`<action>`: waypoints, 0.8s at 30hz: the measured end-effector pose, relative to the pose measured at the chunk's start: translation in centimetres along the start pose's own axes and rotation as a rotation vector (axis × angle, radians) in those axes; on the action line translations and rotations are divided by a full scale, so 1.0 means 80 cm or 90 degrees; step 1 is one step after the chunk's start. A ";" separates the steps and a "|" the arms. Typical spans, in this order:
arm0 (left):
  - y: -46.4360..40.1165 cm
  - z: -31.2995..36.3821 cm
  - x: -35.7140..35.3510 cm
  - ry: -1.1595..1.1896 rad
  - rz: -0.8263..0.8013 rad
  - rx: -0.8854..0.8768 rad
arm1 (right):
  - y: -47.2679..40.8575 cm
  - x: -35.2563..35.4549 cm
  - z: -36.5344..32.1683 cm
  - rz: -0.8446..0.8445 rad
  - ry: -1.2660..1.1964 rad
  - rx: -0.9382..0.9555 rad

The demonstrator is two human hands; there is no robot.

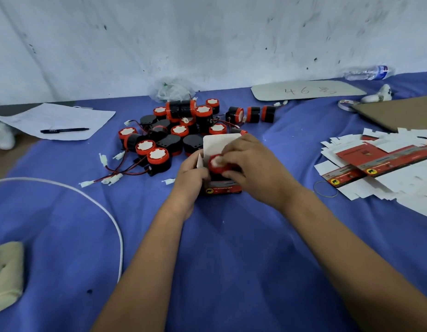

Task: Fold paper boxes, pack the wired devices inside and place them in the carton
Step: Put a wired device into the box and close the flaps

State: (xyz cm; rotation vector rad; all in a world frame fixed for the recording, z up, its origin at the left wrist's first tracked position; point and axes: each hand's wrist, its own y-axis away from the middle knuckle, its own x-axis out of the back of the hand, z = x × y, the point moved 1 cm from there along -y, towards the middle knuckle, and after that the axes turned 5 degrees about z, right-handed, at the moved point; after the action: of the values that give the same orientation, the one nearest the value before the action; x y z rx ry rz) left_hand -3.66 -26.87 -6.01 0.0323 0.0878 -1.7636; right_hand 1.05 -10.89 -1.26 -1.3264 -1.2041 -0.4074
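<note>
box (221, 185): centre of frame, mouth up, flap raised behind — left hand (192, 174) grips its left side
device (218, 164): at the mouth, right hand (250, 164) above pinching it — next push looks straight down

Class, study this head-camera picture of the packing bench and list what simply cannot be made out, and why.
- Head view: the right hand and left hand cover most of the paper box, so how far the device sits inside is hidden.
- Print on the box and on the flat box blanks: too small and blurred to read.
- The cardboard sheet runs off the right edge.
- The cream cloth is cut off at the left edge.
</note>
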 end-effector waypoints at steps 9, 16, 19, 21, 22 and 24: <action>0.003 -0.004 -0.016 -0.072 0.041 -0.081 | 0.018 0.020 -0.007 0.031 0.107 -0.143; 0.002 -0.005 -0.020 -0.111 0.065 -0.092 | 0.009 0.062 -0.010 -0.046 0.143 -0.351; 0.003 -0.006 -0.021 -0.125 0.056 -0.112 | -0.008 0.051 -0.038 -0.045 0.139 -0.309; 0.005 -0.006 -0.021 -0.126 0.049 -0.124 | -0.013 0.040 -0.052 -0.101 0.145 -0.279; 0.006 -0.006 -0.021 -0.128 0.049 -0.124 | -0.014 0.033 -0.053 -0.122 0.145 -0.274; 0.006 -0.006 -0.023 -0.130 0.053 -0.114 | -0.016 0.022 -0.053 -0.151 0.154 -0.268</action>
State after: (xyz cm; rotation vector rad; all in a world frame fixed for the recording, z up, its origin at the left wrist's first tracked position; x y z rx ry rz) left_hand -2.87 -25.16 -6.36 -0.2693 0.0943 -1.6611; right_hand 2.56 -14.26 1.72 -1.4405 -1.1091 -1.0072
